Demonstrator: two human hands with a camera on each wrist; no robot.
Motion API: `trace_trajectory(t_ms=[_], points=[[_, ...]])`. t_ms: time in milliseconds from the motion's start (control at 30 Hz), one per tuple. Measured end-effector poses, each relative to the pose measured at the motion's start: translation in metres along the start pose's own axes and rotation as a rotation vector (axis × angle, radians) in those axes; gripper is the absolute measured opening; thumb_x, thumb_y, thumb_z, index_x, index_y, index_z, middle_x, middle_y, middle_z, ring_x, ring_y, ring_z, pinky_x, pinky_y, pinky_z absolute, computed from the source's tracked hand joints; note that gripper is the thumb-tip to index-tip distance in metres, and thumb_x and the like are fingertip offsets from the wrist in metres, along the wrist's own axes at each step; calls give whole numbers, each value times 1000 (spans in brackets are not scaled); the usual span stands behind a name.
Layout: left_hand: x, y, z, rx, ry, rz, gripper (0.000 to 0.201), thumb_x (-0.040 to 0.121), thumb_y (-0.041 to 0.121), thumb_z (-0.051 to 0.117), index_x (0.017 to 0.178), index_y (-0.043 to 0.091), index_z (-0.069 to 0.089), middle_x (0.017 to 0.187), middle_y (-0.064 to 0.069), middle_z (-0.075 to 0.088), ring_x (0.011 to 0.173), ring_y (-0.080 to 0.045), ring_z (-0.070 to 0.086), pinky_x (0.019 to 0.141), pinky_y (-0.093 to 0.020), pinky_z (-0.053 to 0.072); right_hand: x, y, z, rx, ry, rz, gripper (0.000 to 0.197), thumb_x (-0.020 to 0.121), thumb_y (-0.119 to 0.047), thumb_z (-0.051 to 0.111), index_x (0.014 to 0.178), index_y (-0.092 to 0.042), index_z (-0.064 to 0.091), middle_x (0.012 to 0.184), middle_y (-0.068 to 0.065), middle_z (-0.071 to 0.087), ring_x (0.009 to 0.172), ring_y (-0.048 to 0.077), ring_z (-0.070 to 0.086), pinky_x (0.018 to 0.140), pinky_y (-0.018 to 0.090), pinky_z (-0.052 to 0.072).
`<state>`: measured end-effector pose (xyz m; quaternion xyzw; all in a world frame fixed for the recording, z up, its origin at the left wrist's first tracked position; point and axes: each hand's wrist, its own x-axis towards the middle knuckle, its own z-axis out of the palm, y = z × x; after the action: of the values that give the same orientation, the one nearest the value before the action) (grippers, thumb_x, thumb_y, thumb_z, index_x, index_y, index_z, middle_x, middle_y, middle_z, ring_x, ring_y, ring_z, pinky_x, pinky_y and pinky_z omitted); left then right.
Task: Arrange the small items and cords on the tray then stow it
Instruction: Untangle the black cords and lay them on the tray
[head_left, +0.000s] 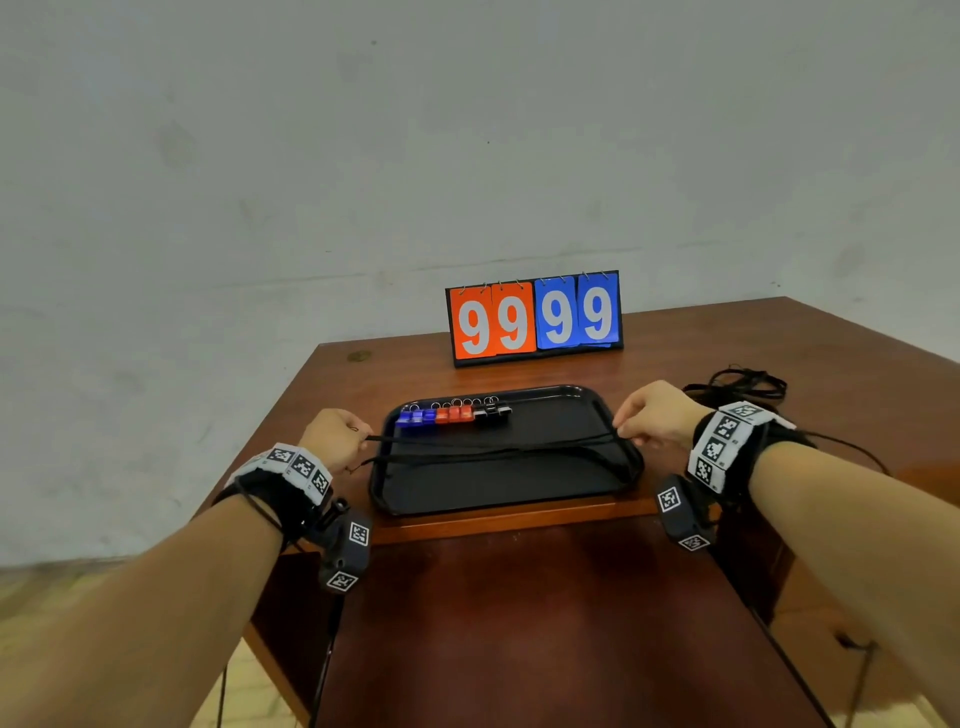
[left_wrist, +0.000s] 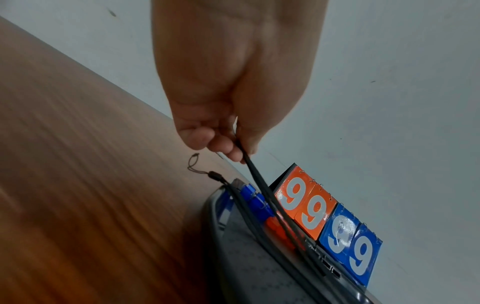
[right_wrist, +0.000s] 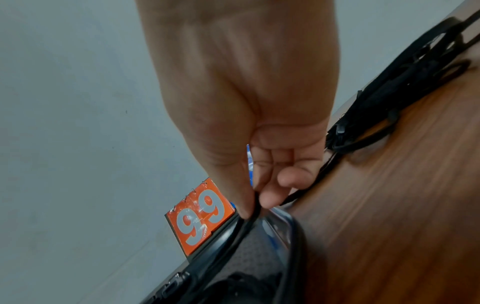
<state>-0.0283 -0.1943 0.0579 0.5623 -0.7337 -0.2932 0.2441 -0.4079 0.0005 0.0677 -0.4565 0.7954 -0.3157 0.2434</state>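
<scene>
Now I log: left hand (head_left: 335, 436) and right hand (head_left: 655, 413) each pinch one black cord (head_left: 493, 441) — stretched across the tray (head_left: 498, 493); binder clips (head_left: 452, 414) line its far edge.

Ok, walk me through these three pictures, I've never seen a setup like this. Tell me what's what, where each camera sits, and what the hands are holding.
No machine here: a person works with bare hands and wears three cameras. The wide picture comes from the head, looking down at a wooden table. The other two come from cameras strapped to each wrist, looking along the hand.

On the table lies a black tray. Along its far edge sits a row of small clips, blue, red and black. Behind the tray stands a flip scoreboard reading 9999. A bundle of black cords lies to the right.

The left hand and right hand each pinch one end of a black cord, stretched across the tray. Another cord already lies there.
</scene>
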Motion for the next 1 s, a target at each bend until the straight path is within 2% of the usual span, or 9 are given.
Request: trace_trajectory(t_ms=[67, 167, 233, 367, 467, 567, 667, 833, 1000], points=[[0, -2, 1, 7, -10, 5, 19, 95, 8, 57, 80, 9, 69, 70, -8, 65, 57, -18, 54, 52, -24, 42, -1, -1, 2, -95, -40, -44, 7, 81, -2, 74, 87, -5, 73, 60, 7, 62, 44, 10, 54, 43, 19, 43], [-3, -1, 3, 31, -24, 28, 11, 94, 7, 61, 90, 6, 71, 69, -5, 63, 57, -16, 55, 51, -23, 40, -2, -3, 6, -280, -120, -122, 15, 77, -13, 81, 90, -15, 73, 79, -4, 69, 72, 11, 65, 64, 18, 49], [-4, -3, 5, 54, -33, 44, 11, 93, 7, 62, 88, 6, 71, 67, -3, 62, 55, -17, 54, 49, -23, 40, -2, -5, 8, -369, -172, -134, 23, 76, -22, 83, 96, -18, 73, 86, -11, 67, 81, 6, 62, 71, 17, 46], [-1, -9, 9, 89, -63, 51, 14, 89, 7, 67, 76, 13, 70, 67, -1, 63, 67, -21, 58, 67, -30, 49, -1, -11, 15, -512, -199, -143, 32, 73, -32, 85, 99, -18, 72, 85, -11, 66, 80, 7, 62, 76, 23, 51], [-1, -13, 11, 94, -75, 38, 15, 87, 7, 70, 75, 15, 69, 74, -3, 65, 75, -22, 60, 82, -37, 52, 0, -14, 19, -580, -189, -143, 15, 77, -27, 82, 85, -19, 72, 87, -5, 70, 84, 13, 65, 76, 24, 51], [-1, -15, 12, 92, -85, 32, 16, 86, 8, 72, 74, 17, 67, 74, -4, 64, 75, -24, 59, 80, -39, 52, 1, -14, 19, -592, -189, -146, 15, 80, -20, 78, 71, -23, 66, 81, -4, 69, 80, 14, 65, 70, 23, 49], [0, -15, 11, 101, -90, 32, 17, 87, 9, 71, 74, 18, 65, 70, -2, 62, 71, -23, 57, 73, -33, 48, 1, -12, 15, -535, -141, -157, 8, 81, -15, 72, 75, -18, 68, 79, -5, 68, 74, 11, 63, 62, 18, 45], [1, -12, 13, 137, -109, 22, 14, 89, 10, 69, 77, 15, 64, 69, -3, 62, 71, -21, 58, 77, -36, 50, 4, -10, 4, -434, -56, -188, 6, 89, -16, 62, 94, -13, 62, 86, -2, 71, 80, 13, 64, 68, 22, 47], [2, -10, 13, 159, -117, 20, 11, 89, 11, 68, 79, 15, 65, 77, -5, 65, 77, -23, 61, 85, -40, 53, 4, -2, -2, -257, -26, -163, 1, 90, -14, 67, 90, -14, 66, 69, 3, 71, 56, 12, 65, 63, 23, 53]])
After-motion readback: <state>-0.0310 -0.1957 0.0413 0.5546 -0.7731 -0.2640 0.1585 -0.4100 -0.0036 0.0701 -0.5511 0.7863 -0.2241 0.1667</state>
